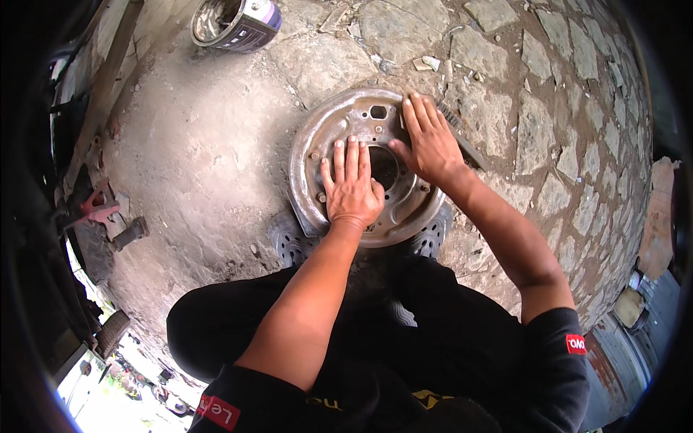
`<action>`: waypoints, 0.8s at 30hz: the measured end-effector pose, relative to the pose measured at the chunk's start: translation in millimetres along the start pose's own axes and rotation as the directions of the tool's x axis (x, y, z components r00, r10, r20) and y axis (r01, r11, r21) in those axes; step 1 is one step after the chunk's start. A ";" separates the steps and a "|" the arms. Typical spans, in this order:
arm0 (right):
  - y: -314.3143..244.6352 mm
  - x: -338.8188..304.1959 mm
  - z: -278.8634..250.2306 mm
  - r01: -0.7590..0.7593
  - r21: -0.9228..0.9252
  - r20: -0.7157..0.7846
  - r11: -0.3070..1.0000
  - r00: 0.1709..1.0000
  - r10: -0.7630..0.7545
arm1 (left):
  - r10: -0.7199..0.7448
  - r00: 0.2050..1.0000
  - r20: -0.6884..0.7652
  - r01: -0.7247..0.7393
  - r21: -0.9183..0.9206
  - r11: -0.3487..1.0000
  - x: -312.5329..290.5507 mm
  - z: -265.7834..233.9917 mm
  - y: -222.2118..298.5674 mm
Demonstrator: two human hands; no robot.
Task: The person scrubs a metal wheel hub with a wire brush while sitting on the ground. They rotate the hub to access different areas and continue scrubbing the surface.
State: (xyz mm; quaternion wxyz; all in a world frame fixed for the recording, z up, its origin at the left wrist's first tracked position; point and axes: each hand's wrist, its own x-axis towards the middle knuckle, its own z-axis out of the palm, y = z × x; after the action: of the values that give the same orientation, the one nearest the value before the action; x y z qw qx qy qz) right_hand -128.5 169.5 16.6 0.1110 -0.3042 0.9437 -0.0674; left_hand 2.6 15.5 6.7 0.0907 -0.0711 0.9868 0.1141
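Note:
A round, worn metal brake backing plate (pixel 307 155) with a raised rim, bolts and a large central hole lies between my feet. My left hand (pixel 354 191) rests flat on its left inner face, fingers stretched forward. On the upper right rim lies my right hand (pixel 433 144), fingers extended close together and thumb toward the central hole. A dark edge shows beside its fingertips; I cannot make out whether a thin piece lies under them. Just right of that hand is a wire brush (pixel 469 150) with dark bristles, partly hidden by the hand.
An open paint tin (pixel 249 29) stands at the far left on the dusty ground. Flat stones (pixel 491 108) pave the right side. A red metal stand (pixel 99 203) is at the left. My grey perforated clogs (pixel 289 238) flank the plate. Metal sheets (pixel 660 310) lie at the right.

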 end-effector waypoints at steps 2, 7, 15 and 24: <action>4.5 0.7 3.6 0.011 -0.018 -0.056 1.000 0.998 -0.012 | -0.007 1.000 -0.010 0.007 0.001 1.000 2.4 2.7 -0.4; 11.9 34.2 1.6 -0.038 0.143 0.015 0.989 0.999 0.037 | -0.001 1.000 -0.017 0.001 -0.006 1.000 7.4 -0.1 -0.1; 7.6 33.4 -1.7 -0.015 0.111 -0.004 0.994 1.000 0.016 | -0.001 1.000 -0.023 0.001 -0.010 1.000 7.3 0.2 0.6; -8.4 25.8 -2.7 -0.010 0.007 0.030 1.000 1.000 0.010 | -0.001 1.000 -0.022 0.001 -0.007 1.000 7.7 -1.5 0.3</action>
State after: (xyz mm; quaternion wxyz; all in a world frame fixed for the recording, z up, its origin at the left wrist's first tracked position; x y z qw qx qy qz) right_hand -144.9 147.6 16.5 0.1264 -0.3002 0.9432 -0.0658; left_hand -5.2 14.6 6.6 0.0797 -0.0732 0.9873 0.1167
